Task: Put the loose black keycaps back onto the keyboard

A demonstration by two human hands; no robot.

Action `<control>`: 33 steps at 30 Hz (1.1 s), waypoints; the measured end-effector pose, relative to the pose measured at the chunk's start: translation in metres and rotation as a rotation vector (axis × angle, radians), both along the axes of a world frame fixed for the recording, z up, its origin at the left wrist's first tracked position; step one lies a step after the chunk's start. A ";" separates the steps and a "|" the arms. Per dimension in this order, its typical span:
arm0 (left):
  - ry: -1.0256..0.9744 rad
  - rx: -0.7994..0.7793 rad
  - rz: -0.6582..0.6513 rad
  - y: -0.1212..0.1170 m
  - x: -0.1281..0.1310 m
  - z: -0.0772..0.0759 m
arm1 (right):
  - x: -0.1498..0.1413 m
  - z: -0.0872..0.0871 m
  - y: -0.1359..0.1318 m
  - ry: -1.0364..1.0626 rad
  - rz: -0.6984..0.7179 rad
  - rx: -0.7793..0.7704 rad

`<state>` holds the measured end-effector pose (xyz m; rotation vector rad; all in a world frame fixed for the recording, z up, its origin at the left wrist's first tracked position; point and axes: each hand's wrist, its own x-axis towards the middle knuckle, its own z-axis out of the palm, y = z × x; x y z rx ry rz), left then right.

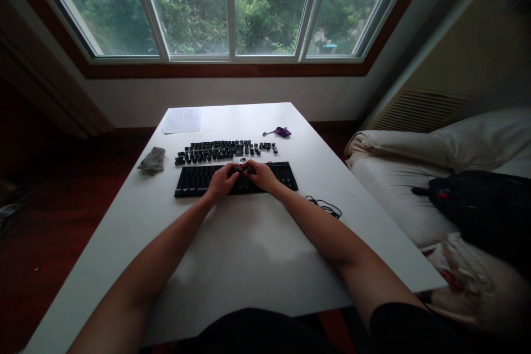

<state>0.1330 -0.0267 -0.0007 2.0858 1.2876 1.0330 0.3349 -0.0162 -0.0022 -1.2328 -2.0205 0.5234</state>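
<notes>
A black keyboard [194, 180] lies on the white table, with dark keys showing at its left and right ends. Over its middle, my left hand [224, 180] and my right hand [258, 173] come close together. The fingers of both are bent and pinch a small black piece, which looks like a keycap [237, 169]. My fingers partly cover it, and my hands hide the middle of the keyboard. Just behind the keyboard, several loose black keycaps [211, 150] stand in rows.
A grey cloth [152, 161] lies at the left edge of the table [232, 254]. Sheets of paper [182, 120] are at the back left, a purple object [282, 132] with a thin handle at the back right. A coiled black cable [326, 207] lies right of the keyboard.
</notes>
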 end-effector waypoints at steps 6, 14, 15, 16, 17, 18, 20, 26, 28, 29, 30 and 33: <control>0.047 0.014 -0.006 -0.001 0.000 -0.002 | 0.000 0.002 -0.001 -0.026 0.006 -0.008; 0.125 0.073 -0.010 -0.005 0.002 -0.002 | -0.001 0.001 -0.001 -0.058 -0.006 0.000; 0.133 0.077 -0.010 -0.005 0.002 -0.002 | -0.001 0.001 -0.001 -0.060 -0.007 0.002; 0.140 0.081 -0.010 -0.005 0.002 -0.002 | -0.001 0.001 -0.001 -0.062 -0.007 0.003; 0.145 0.084 -0.010 -0.005 0.002 -0.002 | -0.001 0.001 -0.001 -0.065 -0.006 0.003; 0.151 0.086 -0.010 -0.005 0.002 -0.002 | 0.000 0.001 -0.001 -0.068 -0.006 0.003; 0.162 0.084 -0.007 -0.005 0.002 -0.002 | 0.000 0.002 -0.001 -0.073 -0.007 0.004; 0.180 0.087 -0.011 -0.006 0.003 -0.001 | -0.001 0.005 -0.003 -0.086 -0.012 -0.003; 0.182 0.090 -0.013 -0.006 0.003 -0.001 | -0.001 0.005 -0.003 -0.093 -0.014 -0.005; 0.184 0.092 -0.014 -0.007 0.003 -0.001 | -0.001 0.005 -0.003 -0.095 -0.014 -0.003; 0.187 0.093 -0.016 -0.007 0.003 -0.001 | -0.001 0.004 -0.003 -0.096 -0.014 -0.001; 0.197 0.092 -0.018 -0.007 0.003 -0.001 | -0.002 0.004 -0.003 -0.099 -0.019 0.003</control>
